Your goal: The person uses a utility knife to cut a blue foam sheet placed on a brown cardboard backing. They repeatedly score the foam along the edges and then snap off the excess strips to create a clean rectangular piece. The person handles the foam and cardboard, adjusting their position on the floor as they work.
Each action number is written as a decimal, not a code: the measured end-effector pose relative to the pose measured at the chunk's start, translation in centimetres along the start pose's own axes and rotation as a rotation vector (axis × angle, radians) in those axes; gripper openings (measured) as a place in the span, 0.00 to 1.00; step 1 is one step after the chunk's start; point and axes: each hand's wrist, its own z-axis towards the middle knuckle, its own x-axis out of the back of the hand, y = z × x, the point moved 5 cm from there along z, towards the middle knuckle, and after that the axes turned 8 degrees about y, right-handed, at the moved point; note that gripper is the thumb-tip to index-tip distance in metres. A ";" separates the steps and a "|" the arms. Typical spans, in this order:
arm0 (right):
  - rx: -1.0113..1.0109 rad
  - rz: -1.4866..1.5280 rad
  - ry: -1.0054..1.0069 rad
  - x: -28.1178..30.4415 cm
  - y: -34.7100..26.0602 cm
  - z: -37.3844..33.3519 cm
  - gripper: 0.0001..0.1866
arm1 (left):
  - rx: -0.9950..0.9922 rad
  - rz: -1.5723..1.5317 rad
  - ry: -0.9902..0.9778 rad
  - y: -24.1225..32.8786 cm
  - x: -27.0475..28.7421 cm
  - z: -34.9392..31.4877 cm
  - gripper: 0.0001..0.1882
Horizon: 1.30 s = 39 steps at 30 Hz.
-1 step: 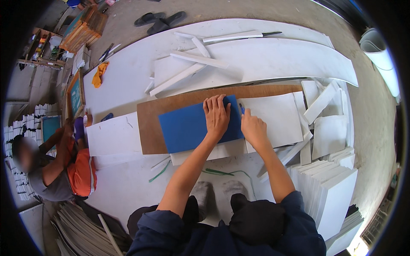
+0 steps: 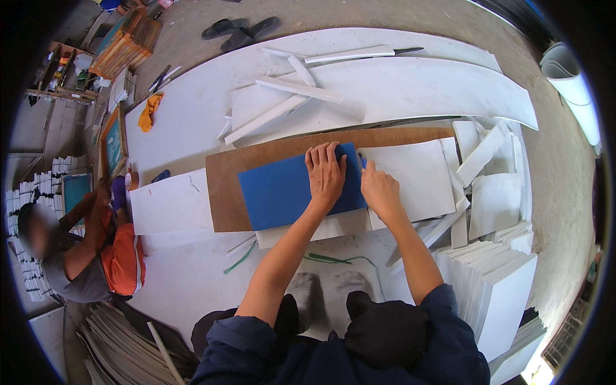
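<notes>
Two hands work here: our left hand presses flat, fingers spread, on the smooth blue rectangular board, while our right hand pinches a small blue cutter beside the white sheet.

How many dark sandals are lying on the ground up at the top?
2: one sandal lies on the bare concrete floor at the top, and the other sandal is just right of it, side by side. Others may be hidden.

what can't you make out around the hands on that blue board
- Head view: the tool in the right hand is mostly hidden by its fingers; only a small blue tip shows.
- The blue board edge being worked lies under the left hand.
- Any cut line on the white sheet is too fine to see.
</notes>
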 end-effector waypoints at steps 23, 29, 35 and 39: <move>-0.083 0.008 -0.277 -3.3 2.4 -3.4 0.12 | 0.000 0.016 0.030 0.3 -0.1 0.1 0.17; -0.060 0.005 -0.123 0.5 0.5 -2.4 0.10 | 0.017 0.006 -0.001 0.1 0.2 0.0 0.17; 0.022 0.006 0.037 -0.8 0.0 1.0 0.09 | 0.020 -0.002 -0.009 0.4 -0.1 0.0 0.18; -0.011 0.070 -0.014 -1.8 -0.2 1.8 0.09 | -0.001 -0.010 0.011 0.2 0.1 0.0 0.18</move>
